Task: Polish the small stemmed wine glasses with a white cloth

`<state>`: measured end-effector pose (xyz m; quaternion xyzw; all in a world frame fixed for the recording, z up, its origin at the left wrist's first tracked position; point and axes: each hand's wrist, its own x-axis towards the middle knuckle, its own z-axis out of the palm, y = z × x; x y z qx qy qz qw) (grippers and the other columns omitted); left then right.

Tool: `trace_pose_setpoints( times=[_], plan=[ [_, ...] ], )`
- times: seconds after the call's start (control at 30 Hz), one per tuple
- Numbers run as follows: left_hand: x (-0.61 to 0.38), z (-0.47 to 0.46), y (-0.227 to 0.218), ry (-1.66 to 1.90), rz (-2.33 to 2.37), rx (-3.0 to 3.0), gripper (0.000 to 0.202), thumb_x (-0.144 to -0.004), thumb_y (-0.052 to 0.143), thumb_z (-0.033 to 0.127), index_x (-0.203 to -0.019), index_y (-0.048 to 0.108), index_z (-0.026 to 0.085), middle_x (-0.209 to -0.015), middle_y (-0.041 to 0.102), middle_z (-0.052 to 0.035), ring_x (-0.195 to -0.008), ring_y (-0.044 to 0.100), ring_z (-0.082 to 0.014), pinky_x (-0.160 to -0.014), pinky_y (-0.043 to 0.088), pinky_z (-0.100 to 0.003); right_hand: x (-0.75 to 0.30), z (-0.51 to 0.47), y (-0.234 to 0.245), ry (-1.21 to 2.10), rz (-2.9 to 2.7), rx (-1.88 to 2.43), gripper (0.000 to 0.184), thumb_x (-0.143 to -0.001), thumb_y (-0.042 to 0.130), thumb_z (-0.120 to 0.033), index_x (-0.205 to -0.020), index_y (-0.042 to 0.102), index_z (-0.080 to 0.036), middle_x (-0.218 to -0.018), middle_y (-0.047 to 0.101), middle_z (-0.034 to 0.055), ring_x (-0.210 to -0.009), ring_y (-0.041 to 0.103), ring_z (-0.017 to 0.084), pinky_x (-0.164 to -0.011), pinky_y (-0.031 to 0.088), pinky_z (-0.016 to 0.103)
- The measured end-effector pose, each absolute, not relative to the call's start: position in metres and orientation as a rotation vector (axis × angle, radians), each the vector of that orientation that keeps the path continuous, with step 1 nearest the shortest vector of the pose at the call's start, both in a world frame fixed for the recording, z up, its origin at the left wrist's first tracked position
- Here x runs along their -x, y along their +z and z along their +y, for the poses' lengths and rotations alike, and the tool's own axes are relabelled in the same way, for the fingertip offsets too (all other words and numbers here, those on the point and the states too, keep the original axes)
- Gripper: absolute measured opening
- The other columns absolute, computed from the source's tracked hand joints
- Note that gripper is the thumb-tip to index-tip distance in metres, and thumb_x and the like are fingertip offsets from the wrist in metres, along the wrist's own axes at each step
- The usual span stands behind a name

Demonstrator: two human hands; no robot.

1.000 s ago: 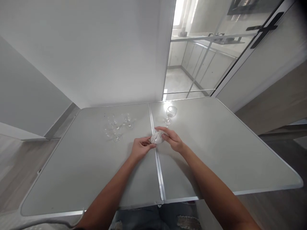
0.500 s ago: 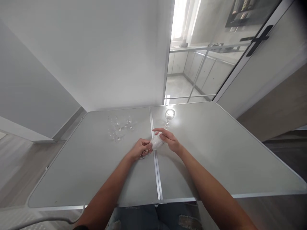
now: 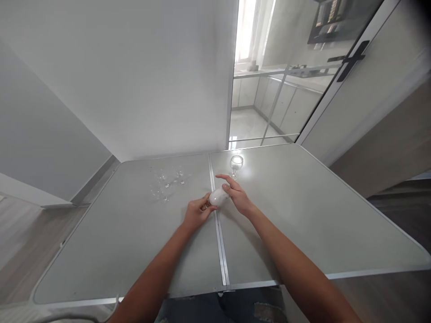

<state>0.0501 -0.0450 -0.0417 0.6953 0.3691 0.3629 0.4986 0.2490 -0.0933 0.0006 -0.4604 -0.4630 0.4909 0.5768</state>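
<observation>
Head view: hands (image 3: 198, 212) (image 3: 239, 197) hold glass (image 3: 218, 197); any markings unclear.

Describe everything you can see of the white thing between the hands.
The white thing is rounded, smooth and glossy, with a small bright glint. It looks like a glass bowl with something white inside, perhaps cloth, though that is unsure. It lies tilted over the metal seam; whether it touches the table cannot be told. The left hand holds its left end; the right hand covers its right end.

White object (image 3: 218, 196) partly behind both hands (image 3: 238, 198).
</observation>
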Motion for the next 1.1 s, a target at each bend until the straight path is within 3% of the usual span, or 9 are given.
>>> trace_pose_setpoints(
  times=[0.13,0.23,0.33,0.4,0.5,0.6,0.7,0.93,1.1],
  plan=[
    [-0.052,-0.044,-0.04,0.446,0.625,-1.31,0.054,-0.078,0.069,0.066,-0.07,0.061,0.014,-0.057,0.05,0.0012,-0.039,0.03,-0.0041,-0.042,0.018,-0.02,-0.254,-0.099,0.004,1.109,-1.188,1.031,0.046,-0.091,0.057,-0.051,-0.129,0.064,-0.026,-0.069,0.05,-0.0013,-0.063,0.042,0.017,-0.064,0.036,0.029],
    [-0.048,-0.039,-0.038,0.229,0.536,-1.122,0.056,-0.076,0.07,0.069,-0.067,0.052,0.017,-0.055,0.044,0.0043,-0.037,0.022,-0.0024,-0.04,0.014,-0.019,-0.256,-0.104,0.004,1.04,-1.264,1.023,0.044,-0.091,0.056,-0.055,-0.12,0.068,-0.024,-0.07,0.05,-0.0004,-0.063,0.041,0.017,-0.064,0.036,0.03],
    [-0.048,-0.038,-0.038,0.329,0.56,-1.251,0.059,-0.076,0.067,0.073,-0.066,0.055,0.016,-0.053,0.043,0.0036,-0.038,0.024,-0.0039,-0.04,0.017,-0.02,-0.255,-0.103,0.0,0.944,-1.296,1.05,0.043,-0.092,0.055,-0.056,-0.119,0.069,-0.025,-0.078,0.056,0.0011,-0.066,0.044,0.017,-0.068,0.039,0.031],
    [-0.05,-0.041,-0.04,0.59,0.674,-1.491,0.053,-0.073,0.074,0.068,-0.072,0.066,0.015,-0.055,0.048,0.0018,-0.043,0.033,-0.0061,-0.045,0.026,-0.021,-0.253,-0.1,-0.002,0.92,-1.318,1.098,0.045,-0.094,0.053,-0.053,-0.128,0.066,-0.027,-0.079,0.057,0.0008,-0.067,0.045,0.017,-0.07,0.039,0.031],
    [-0.053,-0.045,-0.043,0.958,0.897,-1.797,0.048,-0.065,0.088,0.05,-0.1,0.078,0.019,-0.064,0.058,0.0003,-0.053,0.043,-0.0095,-0.056,0.036,-0.022,-0.249,-0.094,-0.003,0.918,-1.327,1.178,0.045,-0.097,0.05,-0.049,-0.134,0.062,-0.026,-0.076,0.055,-0.0001,-0.068,0.045,0.018,-0.069,0.039,0.031],
    [-0.054,-0.047,-0.045,1.03,0.909,-1.897,0.052,-0.067,0.087,0.044,-0.112,0.077,0.021,-0.064,0.059,0.0011,-0.054,0.043,-0.0098,-0.059,0.038,-0.022,-0.247,-0.093,0.0,0.951,-1.279,1.16,0.04,-0.097,0.05,-0.047,-0.127,0.065,-0.025,-0.077,0.055,0.0,-0.071,0.048,0.018,-0.07,0.04,0.03],
    [-0.054,-0.048,-0.045,0.92,0.745,-1.797,0.053,-0.073,0.082,0.048,-0.114,0.075,0.015,-0.062,0.052,0.0035,-0.056,0.041,-0.0087,-0.057,0.035,-0.021,-0.248,-0.095,0.003,1.049,-1.226,1.062,0.04,-0.096,0.053,-0.047,-0.129,0.062,-0.026,-0.069,0.052,-0.0018,-0.064,0.046,0.017,-0.063,0.038,0.029],
    [-0.055,-0.044,-0.043,0.635,0.52,-1.368,0.051,-0.079,0.074,0.06,-0.073,0.063,0.011,-0.053,0.047,0.0033,-0.039,0.03,-0.0028,-0.04,0.02,-0.02,-0.252,-0.099,0.002,0.95,-1.192,0.996,0.037,-0.095,0.055,-0.051,-0.121,0.063,-0.026,-0.067,0.046,-0.002,-0.06,0.042,0.016,-0.058,0.036,0.029],
    [-0.049,-0.038,-0.045,0.447,0.474,-1.118,0.055,-0.082,0.068,0.064,-0.065,0.052,0.014,-0.053,0.044,0.0043,-0.035,0.026,-0.0016,-0.035,0.015,-0.017,-0.255,-0.101,-0.001,0.792,-1.326,1.032,0.038,-0.099,0.051,-0.051,-0.125,0.062,-0.026,-0.068,0.045,-0.0025,-0.059,0.039,0.015,-0.058,0.035,0.029]
  ],
)
